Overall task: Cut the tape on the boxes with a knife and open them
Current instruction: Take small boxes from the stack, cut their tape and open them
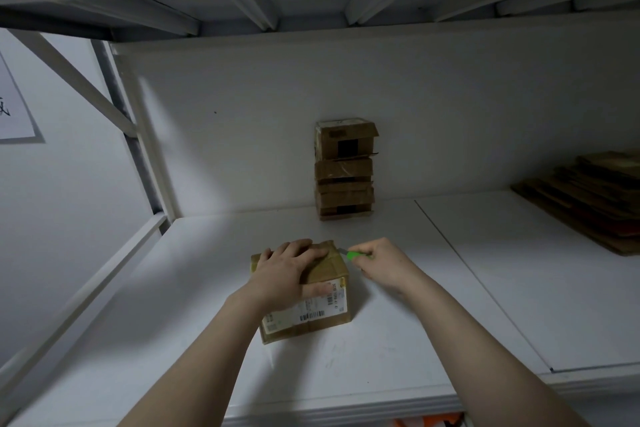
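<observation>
A small brown cardboard box (330, 314) with a white shipping label stands on the white shelf in front of me. My left hand (289, 272) lies flat over its top, fingers spread and thumb down the front face. My right hand (382, 265) grips a green-handled knife (353, 255), and the short blade touches the box's upper right far corner. Against the back wall stands a stack of several similar brown boxes (344, 172); the top one has a loose flap.
A pile of flattened cardboard (585, 198) lies at the right end of the shelf (485, 288). An upper shelf with ribs hangs overhead. A metal upright and diagonal brace (121, 114) close the left side. Something orange shows below the shelf edge.
</observation>
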